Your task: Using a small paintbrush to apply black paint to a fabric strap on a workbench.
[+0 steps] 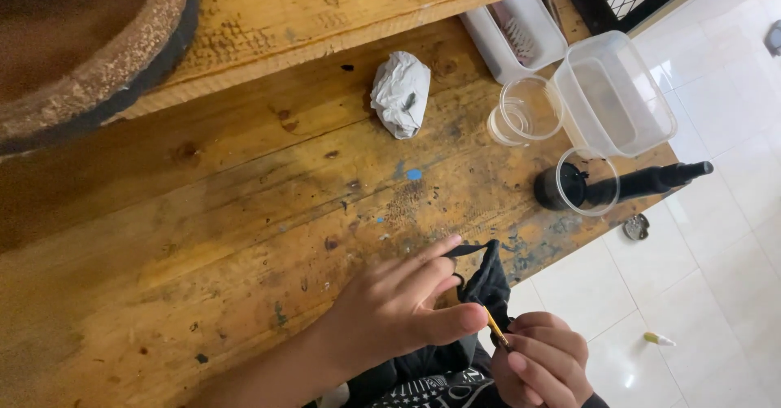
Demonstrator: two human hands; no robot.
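Here my left hand (399,306) pinches a black leather piece (486,282) at the desk (244,196) edge, while my right hand (543,367) grips a thin yellow-handled brush (496,329).

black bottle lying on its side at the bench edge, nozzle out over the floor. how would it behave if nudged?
The black bottle lies on its side and looks round, so it would probably roll. Its nozzle overhangs the wooden bench edge, so a nudge outward may drop it. Its base lies against the small clear cup, which may shift too; it looks light.
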